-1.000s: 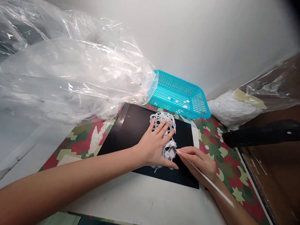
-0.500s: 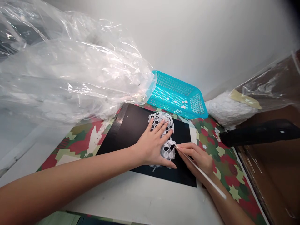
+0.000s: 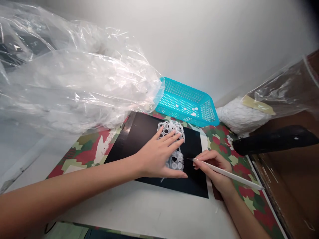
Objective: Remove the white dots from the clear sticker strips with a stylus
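Observation:
A white lacy piece with many round holes (image 3: pixel 177 163) lies on a black sheet (image 3: pixel 144 132). My left hand (image 3: pixel 159 152) rests flat across it with the fingers spread, the thumb near its lower right edge. To the right, my right hand (image 3: pixel 214 167) is closed around a thin white tool (image 3: pixel 231 174) with a fine pointed tip. That tip is over the black sheet, a short way right of the lacy piece and apart from it.
A blue basket (image 3: pixel 185 99) with several small white pieces stands behind the sheet. Large clear plastic bags (image 3: pixel 74 79) fill the left. At right are a white-filled bag (image 3: pixel 243 118), a black object (image 3: pixel 276 139) and a patterned cover (image 3: pixel 249 199).
My right hand has drawn the tool's tip away from the lacy piece to the right, and the tool now lies at a flatter angle. My left hand has shifted slightly left.

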Motion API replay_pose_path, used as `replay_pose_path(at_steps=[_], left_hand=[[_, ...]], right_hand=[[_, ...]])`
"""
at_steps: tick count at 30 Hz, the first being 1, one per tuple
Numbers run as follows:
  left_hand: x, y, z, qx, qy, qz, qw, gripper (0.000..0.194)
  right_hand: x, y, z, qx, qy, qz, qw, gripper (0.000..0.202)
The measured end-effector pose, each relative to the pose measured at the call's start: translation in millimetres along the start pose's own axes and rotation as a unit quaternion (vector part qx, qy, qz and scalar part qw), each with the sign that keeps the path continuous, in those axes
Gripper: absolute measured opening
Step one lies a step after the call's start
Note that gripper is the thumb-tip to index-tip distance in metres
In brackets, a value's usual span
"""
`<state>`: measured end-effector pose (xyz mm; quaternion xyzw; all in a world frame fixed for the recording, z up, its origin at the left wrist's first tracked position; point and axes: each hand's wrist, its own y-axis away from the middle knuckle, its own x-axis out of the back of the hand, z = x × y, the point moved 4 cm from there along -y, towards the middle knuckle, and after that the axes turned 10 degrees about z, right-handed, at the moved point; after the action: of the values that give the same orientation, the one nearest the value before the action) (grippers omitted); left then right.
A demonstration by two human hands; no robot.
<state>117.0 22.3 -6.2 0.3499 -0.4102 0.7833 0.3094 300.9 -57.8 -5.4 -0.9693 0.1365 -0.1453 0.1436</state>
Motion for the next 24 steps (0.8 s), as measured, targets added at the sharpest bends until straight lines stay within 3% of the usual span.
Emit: replay_pose_path(at_steps=[4,7,9,12,15,24], left_hand=[[22.9,20.6,-1.4,-0.039,0.002,-0.011,0.999,0.069],[35.7,34.7,-4.5,-0.075,0.010,0.011,0.997,0.043],[40.8,41.1,-3.5,-0.123,0.030,-0.001,0.992,0.036],[42.5,48.0,-2.7,-0.166,0.043,-0.083,0.982,0.047],[42.0,54.1,-6.5,-0.157,0.059,-0.147,0.975,0.064],[37.1,60.8,-14.9,-0.142,0.094,-0.175,0.970,0.066]], right_hand=[[-9.2,5.1,1.5,-0.059,-0.006,0.025,0.998,0.005],[-22.7,7.1,-4.2,-0.049,-0.012,0.011,0.999,0.007],[-32.0,6.4,-9.6,-0.025,-0.019,-0.009,0.999,0.010],[-44.1,4.1,-15.2,0.021,-0.022,-0.054,0.998,0.015],[-53.6,3.6,-15.3,0.053,-0.012,-0.104,0.993,0.017],[-64.3,9.7,-14.7,0.093,0.029,-0.188,0.977,0.020]])
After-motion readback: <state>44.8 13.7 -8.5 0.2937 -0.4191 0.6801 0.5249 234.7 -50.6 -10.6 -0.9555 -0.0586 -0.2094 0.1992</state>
